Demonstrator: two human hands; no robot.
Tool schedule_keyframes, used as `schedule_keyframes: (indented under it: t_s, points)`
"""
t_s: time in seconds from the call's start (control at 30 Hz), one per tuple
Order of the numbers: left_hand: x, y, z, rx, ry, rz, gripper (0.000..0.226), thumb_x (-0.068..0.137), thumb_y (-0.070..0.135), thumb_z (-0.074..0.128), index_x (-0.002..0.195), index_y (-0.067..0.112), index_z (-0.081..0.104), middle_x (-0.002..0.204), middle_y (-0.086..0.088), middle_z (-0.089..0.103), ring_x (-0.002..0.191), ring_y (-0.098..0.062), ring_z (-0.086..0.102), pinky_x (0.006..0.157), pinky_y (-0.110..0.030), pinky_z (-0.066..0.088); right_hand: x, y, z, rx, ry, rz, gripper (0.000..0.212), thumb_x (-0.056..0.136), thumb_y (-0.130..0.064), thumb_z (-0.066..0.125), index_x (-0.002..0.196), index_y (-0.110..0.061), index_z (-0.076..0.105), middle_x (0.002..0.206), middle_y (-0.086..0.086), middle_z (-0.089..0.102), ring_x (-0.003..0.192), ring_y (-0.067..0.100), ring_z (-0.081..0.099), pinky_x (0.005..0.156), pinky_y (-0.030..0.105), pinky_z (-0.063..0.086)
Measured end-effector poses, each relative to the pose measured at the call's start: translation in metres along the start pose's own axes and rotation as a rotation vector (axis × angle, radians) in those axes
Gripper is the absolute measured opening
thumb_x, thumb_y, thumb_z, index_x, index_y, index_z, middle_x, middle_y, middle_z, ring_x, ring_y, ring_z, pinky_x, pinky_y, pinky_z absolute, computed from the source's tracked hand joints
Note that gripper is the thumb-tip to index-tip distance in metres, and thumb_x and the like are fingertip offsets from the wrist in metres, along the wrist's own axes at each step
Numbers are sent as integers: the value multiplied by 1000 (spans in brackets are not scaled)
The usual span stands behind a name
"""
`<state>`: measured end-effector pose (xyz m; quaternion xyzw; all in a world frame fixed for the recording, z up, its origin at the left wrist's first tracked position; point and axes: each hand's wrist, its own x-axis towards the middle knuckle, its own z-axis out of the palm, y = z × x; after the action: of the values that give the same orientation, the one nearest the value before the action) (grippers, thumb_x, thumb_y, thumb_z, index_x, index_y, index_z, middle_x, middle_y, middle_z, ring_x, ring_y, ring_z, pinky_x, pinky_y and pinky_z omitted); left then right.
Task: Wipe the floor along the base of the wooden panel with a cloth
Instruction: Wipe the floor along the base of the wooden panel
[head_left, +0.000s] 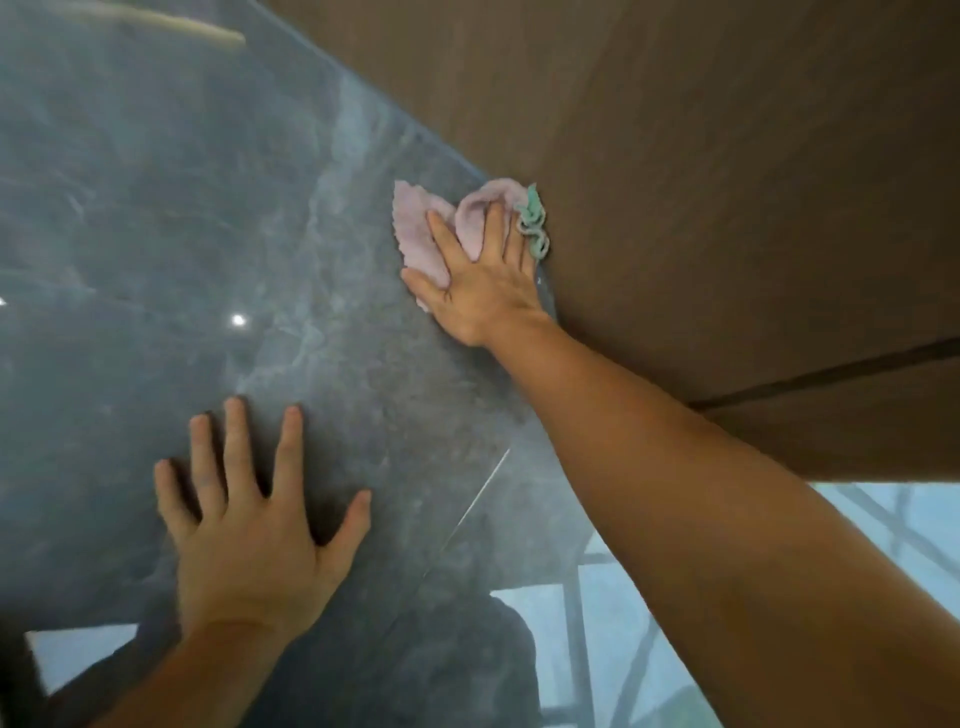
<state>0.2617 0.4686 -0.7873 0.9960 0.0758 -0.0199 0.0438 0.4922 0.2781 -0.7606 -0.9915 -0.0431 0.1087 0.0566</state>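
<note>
A pale pink cloth (415, 228) with a green trim at one corner lies on the glossy dark grey floor (208, 234), right against the base of the brown wooden panel (701, 182). My right hand (480, 280) presses flat on the cloth, fingers spread over it and pointing along the panel's bottom edge. My left hand (249, 525) rests palm down on the bare floor nearer to me, fingers apart, holding nothing.
The wooden panel fills the upper right and has a dark horizontal seam (831, 374). A thin tile joint (478, 499) runs across the floor below my right forearm. The polished floor mirrors a window frame (597, 623) and a ceiling light (238, 319).
</note>
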Motion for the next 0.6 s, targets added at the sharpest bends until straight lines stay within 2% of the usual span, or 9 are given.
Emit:
schedule_keyframes:
  t_s: [0.13, 0.23, 0.33, 0.47, 0.53, 0.6]
  points:
    - [-1, 1, 0, 17, -42, 4, 93, 79, 78, 29, 156, 24, 26, 163, -24, 19, 152, -44, 15, 120, -63, 5, 22, -16, -3, 36, -21, 109, 78, 88, -75, 28, 153, -42, 2, 164, 21, -11, 151, 42, -7, 122, 55, -1]
    - [-1, 2, -4, 15, -108, 4, 94, 79, 77, 29, 156, 23, 23, 164, -25, 16, 152, -46, 12, 119, -65, 5, 5, -6, -13, -12, -31, 52, 77, 91, -69, 31, 155, -36, 3, 164, 20, -6, 151, 39, -1, 124, 51, 4]
    - [-1, 4, -10, 4, -163, -12, 96, 77, 76, 35, 156, 22, 23, 164, -26, 16, 152, -47, 11, 118, -68, 8, -53, 9, -11, -65, -55, 32, 80, 91, -68, 31, 156, -30, 4, 164, 21, 3, 151, 38, 9, 124, 50, 9]
    - [-1, 5, -15, -44, -196, -3, 95, 77, 72, 40, 156, 20, 23, 164, -27, 14, 152, -47, 9, 118, -68, 5, -147, 16, -7, -153, -166, 126, 83, 87, -73, 16, 155, -28, 2, 162, 24, 13, 147, 41, 21, 123, 51, 16]
    - [-1, 4, -12, -60, -176, -4, 95, 78, 73, 38, 156, 22, 21, 165, -25, 12, 153, -46, 6, 119, -67, 2, -157, 10, -4, -110, -188, 196, 85, 85, -74, 17, 156, -28, 5, 163, 24, 12, 148, 40, 19, 123, 52, 14]
    - [-2, 3, -7, -65, -164, -11, 95, 78, 73, 37, 157, 23, 19, 166, -24, 10, 154, -44, 3, 120, -66, -1, -138, -2, 1, 1, -183, 265, 86, 86, -75, 24, 155, -29, 3, 164, 22, 3, 150, 41, 10, 122, 55, 9]
